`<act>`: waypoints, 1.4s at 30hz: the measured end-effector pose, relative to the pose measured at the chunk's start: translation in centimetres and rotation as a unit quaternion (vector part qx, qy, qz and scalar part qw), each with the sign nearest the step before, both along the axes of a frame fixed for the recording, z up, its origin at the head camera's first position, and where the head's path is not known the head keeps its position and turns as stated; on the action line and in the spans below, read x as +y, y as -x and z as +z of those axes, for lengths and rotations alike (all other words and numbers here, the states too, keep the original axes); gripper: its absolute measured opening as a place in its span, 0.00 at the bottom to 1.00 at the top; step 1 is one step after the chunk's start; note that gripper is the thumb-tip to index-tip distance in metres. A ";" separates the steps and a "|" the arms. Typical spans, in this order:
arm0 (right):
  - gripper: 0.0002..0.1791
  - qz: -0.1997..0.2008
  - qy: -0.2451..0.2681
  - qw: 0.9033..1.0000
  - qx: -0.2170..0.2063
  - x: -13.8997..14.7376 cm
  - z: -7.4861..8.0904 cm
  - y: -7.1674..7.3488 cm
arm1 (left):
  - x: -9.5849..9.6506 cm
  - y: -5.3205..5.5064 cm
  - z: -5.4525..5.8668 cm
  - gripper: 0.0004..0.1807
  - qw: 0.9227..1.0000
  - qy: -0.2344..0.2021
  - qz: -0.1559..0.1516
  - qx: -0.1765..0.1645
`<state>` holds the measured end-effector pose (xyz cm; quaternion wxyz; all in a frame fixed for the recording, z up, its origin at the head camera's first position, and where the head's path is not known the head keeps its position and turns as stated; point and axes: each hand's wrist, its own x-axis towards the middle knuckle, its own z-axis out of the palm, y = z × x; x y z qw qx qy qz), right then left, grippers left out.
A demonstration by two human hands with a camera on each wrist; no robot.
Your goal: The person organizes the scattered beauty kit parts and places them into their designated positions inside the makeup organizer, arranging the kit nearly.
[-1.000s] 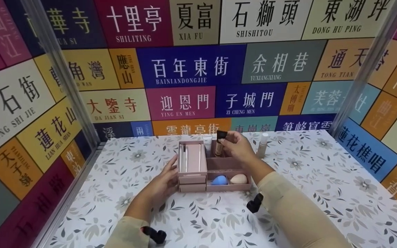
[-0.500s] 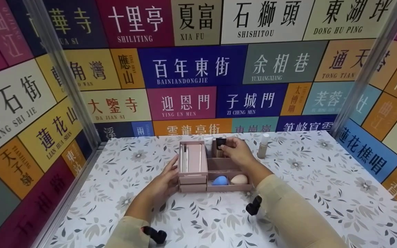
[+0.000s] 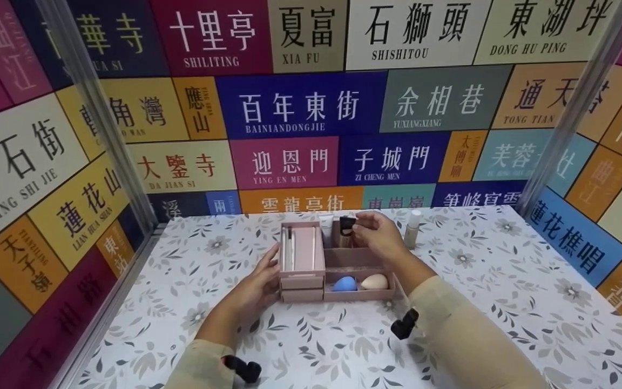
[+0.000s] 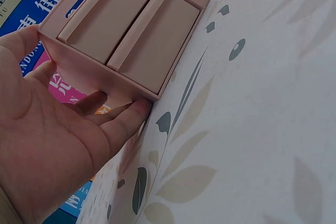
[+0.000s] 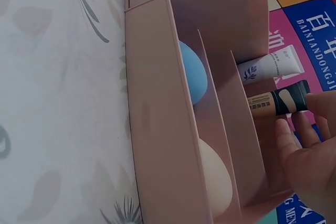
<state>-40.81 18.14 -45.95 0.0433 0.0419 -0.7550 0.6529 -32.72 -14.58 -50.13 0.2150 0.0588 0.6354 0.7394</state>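
In the head view a pink cosmetics organizer (image 3: 303, 273) stands on the table. The fingers of my left hand (image 3: 257, 283) lie along its left side; the left wrist view shows the extended fingertips against the wall by two drawers (image 4: 157, 40). At the rear compartment is my right hand (image 3: 378, 232), beside a brown tube with a black end (image 5: 270, 100) that stands inside. Its fingers are spread loosely, and a fingertip touches the tube's dark end. A white tube (image 5: 270, 66) stands alongside. A blue makeup sponge (image 3: 345, 283) and a beige makeup sponge (image 3: 374, 281) sit in the front compartment.
Behind the right hand stands a small white-capped bottle (image 3: 412, 229) on the floral tabletop (image 3: 343, 346). Slim stick-like items (image 3: 289, 246) lie in the organizer's top tray. Sign-covered panels (image 3: 300, 102) enclose the back and sides.
The brown tube has gone down into the rear compartment with my right hand. The right fingers have since loosened and shifted slightly right. My left hand stays at the organizer's side.
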 end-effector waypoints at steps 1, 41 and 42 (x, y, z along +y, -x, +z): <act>0.22 -0.002 0.001 1.000 0.004 0.2 0.0 -0.1 | 0.0 0.0 0.0 0.35 1.000 0.000 0.001 -0.002; 0.25 -0.044 0.022 0.999 -0.005 10.7 -0.8 -3.2 | 0.0 0.0 -0.2 0.35 1.000 -0.001 0.001 0.000; 0.25 -0.046 0.022 0.999 -0.008 10.9 -1.0 -3.2 | 0.0 -0.1 -0.2 0.35 1.000 0.000 0.000 0.001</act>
